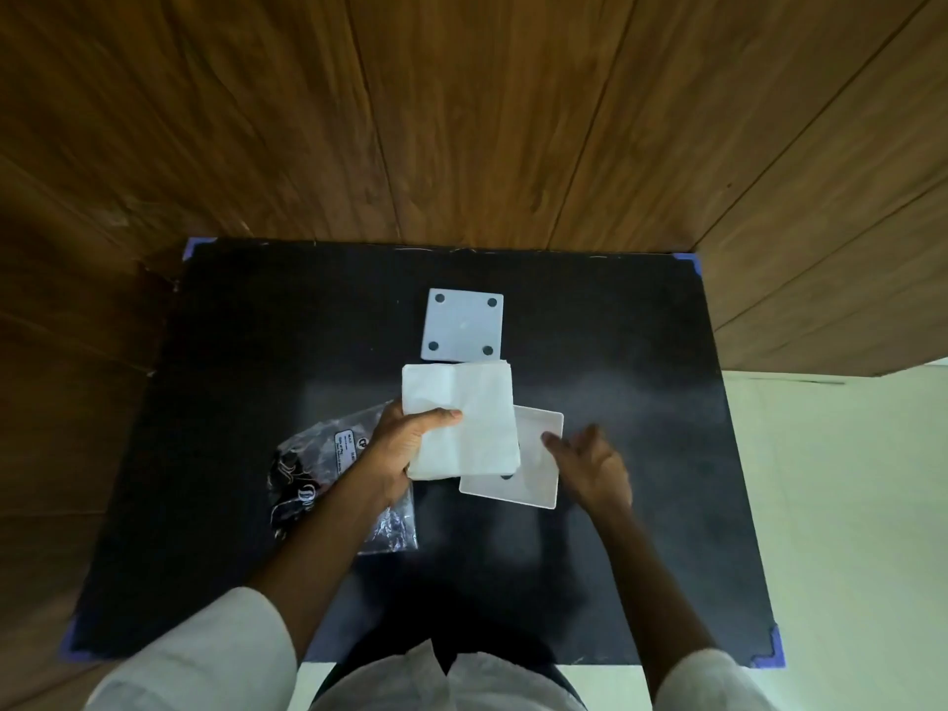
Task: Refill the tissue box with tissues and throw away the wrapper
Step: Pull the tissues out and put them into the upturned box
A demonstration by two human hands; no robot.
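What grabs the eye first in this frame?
The white stack of tissues, gripped in the left hand above the middle of the black table. Just right of it the right hand reaches, open, for a white square tray-like box part; a second white square with four dark dots lies farther back. The crinkled clear wrapper sits left, under the left forearm.

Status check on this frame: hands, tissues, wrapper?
Left hand grips tissue stack. Right hand open, blurred, beside white box. Wrapper on table, not binned.
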